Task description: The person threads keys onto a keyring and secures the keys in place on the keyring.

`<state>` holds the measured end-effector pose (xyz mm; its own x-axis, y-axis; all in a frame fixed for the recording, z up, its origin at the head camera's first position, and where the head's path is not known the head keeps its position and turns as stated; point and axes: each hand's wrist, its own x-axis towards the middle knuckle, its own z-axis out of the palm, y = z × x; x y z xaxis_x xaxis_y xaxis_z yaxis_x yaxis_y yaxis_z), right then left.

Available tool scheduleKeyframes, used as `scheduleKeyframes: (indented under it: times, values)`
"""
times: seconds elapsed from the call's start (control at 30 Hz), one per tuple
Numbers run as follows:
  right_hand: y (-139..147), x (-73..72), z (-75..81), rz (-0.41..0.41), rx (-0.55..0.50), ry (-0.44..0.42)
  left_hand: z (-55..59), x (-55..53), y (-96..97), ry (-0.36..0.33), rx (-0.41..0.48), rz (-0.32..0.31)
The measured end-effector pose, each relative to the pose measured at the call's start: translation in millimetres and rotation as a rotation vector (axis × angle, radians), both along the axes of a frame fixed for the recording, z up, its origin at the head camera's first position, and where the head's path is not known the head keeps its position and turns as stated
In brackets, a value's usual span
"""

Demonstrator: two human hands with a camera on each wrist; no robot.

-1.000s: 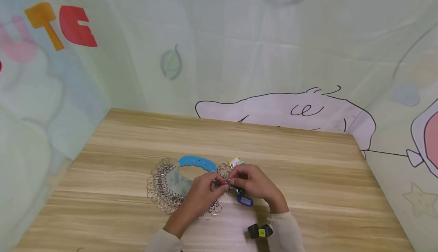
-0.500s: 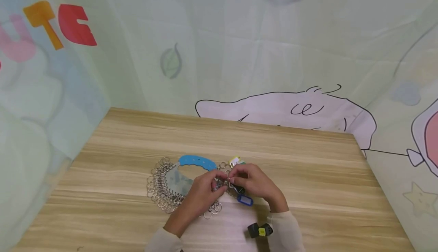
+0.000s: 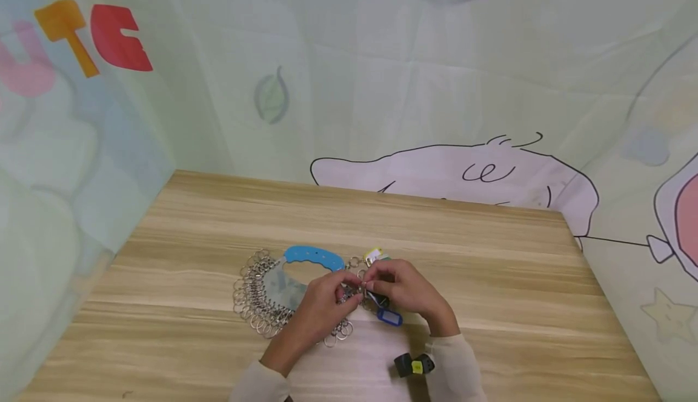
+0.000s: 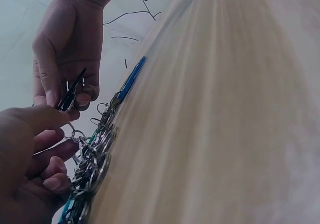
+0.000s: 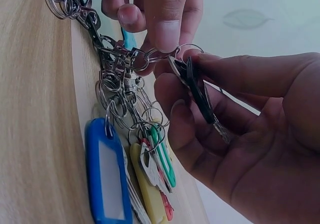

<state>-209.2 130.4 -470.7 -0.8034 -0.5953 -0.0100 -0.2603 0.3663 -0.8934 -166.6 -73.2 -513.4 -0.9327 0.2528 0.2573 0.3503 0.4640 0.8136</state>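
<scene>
My left hand (image 3: 322, 305) holds a metal key ring (image 5: 191, 45) between thumb and fingers, near the right end of a flat grey key holder (image 3: 280, 287). That ring hangs from the holder's clips. Close to its right, my right hand (image 3: 406, 287) pinches a black-headed key (image 5: 201, 96) at the ring, its metal blade pointing down toward the palm in the right wrist view. Both hands nearly touch. Under the right hand hang a blue key tag (image 5: 107, 171), a yellow tag (image 5: 145, 184), a green tag (image 5: 165, 156) and several metal keys.
The holder's blue handle (image 3: 313, 255) lies toward the back, with many empty rings (image 3: 253, 296) fanned along its curved edge. A black strap-like object with a yellow label (image 3: 414, 365) is by the right sleeve. Printed cloth (image 3: 382, 74) hangs behind the wooden table (image 3: 518, 305).
My left index fingertip and thumb have spread slightly apart at the ring since the first frame. The right hand stays almost still on the key.
</scene>
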Motion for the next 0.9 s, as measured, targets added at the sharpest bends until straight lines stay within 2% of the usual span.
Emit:
scheduleKeyframes:
  times: [0.37, 0.4, 0.5, 0.9]
  values:
    - [0.6, 0.8, -0.7, 0.005, -0.015, 0.019, 0.7, 1.0, -0.5, 0.027, -0.022, -0.011]
    - [-0.8, 3.0, 4.1, 0.001, -0.013, 0.018, 0.7, 1.2, -0.7, 0.027, -0.022, -0.013]
    - [-2.1, 4.1, 5.5, -0.012, -0.007, 0.014, -0.3, 1.2, -1.0, 0.027, -0.013, -0.018]
    - [0.6, -0.1, -0.6, -0.017, -0.015, -0.009, -6.2, -1.4, 0.7, 0.118, -0.006, -0.009]
